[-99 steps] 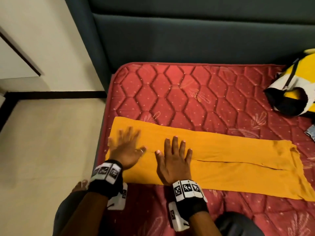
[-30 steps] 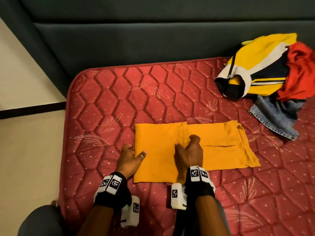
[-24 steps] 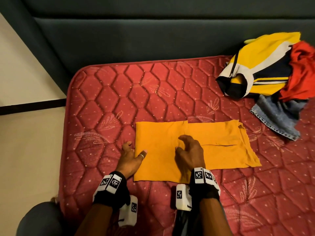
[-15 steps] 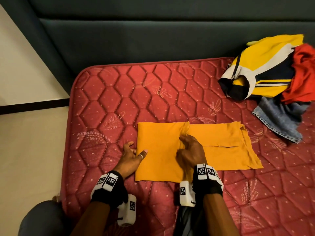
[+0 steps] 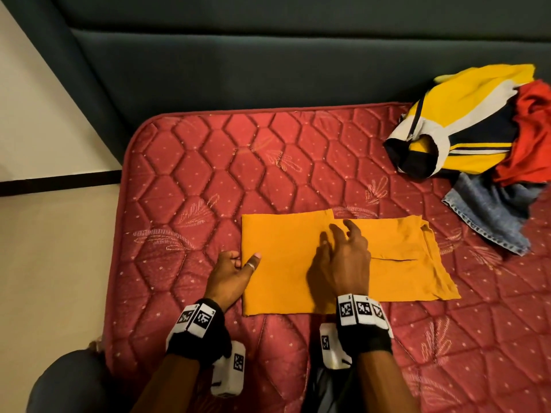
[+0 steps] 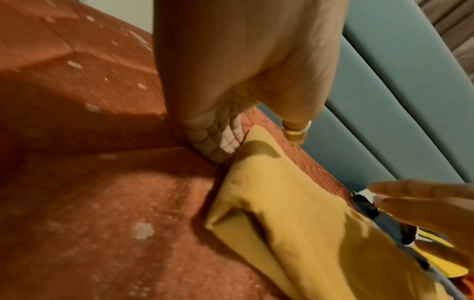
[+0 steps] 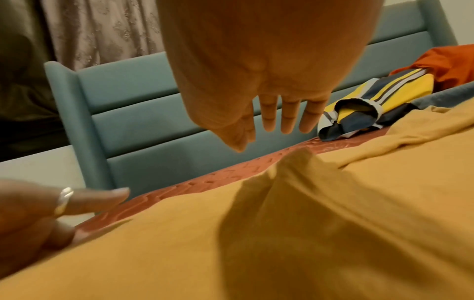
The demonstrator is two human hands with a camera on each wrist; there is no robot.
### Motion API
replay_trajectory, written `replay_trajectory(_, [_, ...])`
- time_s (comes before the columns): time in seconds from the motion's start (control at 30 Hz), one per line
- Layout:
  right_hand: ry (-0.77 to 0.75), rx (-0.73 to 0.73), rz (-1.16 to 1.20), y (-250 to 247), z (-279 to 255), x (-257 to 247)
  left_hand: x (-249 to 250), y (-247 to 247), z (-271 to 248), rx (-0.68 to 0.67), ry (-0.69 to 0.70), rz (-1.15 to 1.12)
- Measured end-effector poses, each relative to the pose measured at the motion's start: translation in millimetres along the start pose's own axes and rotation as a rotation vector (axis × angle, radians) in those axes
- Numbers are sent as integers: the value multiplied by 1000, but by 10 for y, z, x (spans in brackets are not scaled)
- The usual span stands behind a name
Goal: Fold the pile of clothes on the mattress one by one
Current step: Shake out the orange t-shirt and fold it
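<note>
Dark teal padded headboard [image 5: 298,64] with horizontal panels along the far edge of the mattress. Pale wall [image 5: 32,114] to the left, trimmed by a black skirting strip [image 5: 59,180]. Beige floor [image 5: 50,263] beside the left edge. Brownish patterned curtain [image 7: 102,26] behind the headboard's corner. Dim, warm light.

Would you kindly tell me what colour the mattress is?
The mattress is red with a quilted hexagon pattern, clearest in the head view.

Person's bare forearms, each with a black wristband [image 5: 199,342] carrying white square-coded marker tiles [image 5: 360,309] and a white camera block [image 5: 228,371] beneath; a metallic thumb ring [image 5: 251,265] on the left hand [image 5: 229,275].
</note>
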State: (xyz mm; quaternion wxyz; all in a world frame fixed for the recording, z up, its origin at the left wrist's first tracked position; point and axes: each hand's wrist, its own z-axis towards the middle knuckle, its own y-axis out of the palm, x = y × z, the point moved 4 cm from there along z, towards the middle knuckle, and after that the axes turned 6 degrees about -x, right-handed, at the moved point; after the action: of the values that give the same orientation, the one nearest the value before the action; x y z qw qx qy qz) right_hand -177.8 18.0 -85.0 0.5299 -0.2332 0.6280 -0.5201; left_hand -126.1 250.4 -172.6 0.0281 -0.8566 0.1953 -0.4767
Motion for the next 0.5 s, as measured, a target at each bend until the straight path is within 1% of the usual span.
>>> replay_trajectory(0.03, [-34,-20,-25,58,-38,-69,50,30,-2,3,-13,0])
replay_trajectory(0.07, [-40,-106,-46,167,-67,-107,101,56,5,9,-15,13])
replay_trajectory(0.13, [54,-340,-107,457,-131,-98,185,90,25,40,6,94])
replay_trajectory(0.17, [111,-411,-129,580,-168,-78,201,93,41,55,12,137])
replay_trajectory(0.2, [148,-446,-145,667,-197,-77,214,91,52,59,16,153])
replay_trajectory(0.27, [177,-475,-172,745,-232,-128,208,73,61,14,21,38])
replay_trajectory(0.37, [172,-532,-177,797,-252,-343,223,-139,-63,-37,31,-282])
replay_trajectory(0.43, [144,-592,-132,876,-289,-617,186,-442,-192,-35,19,-468])
replay_trajectory(0.5, [96,-653,-76,1013,-374,-1021,157,-864,-334,-6,19,-545])
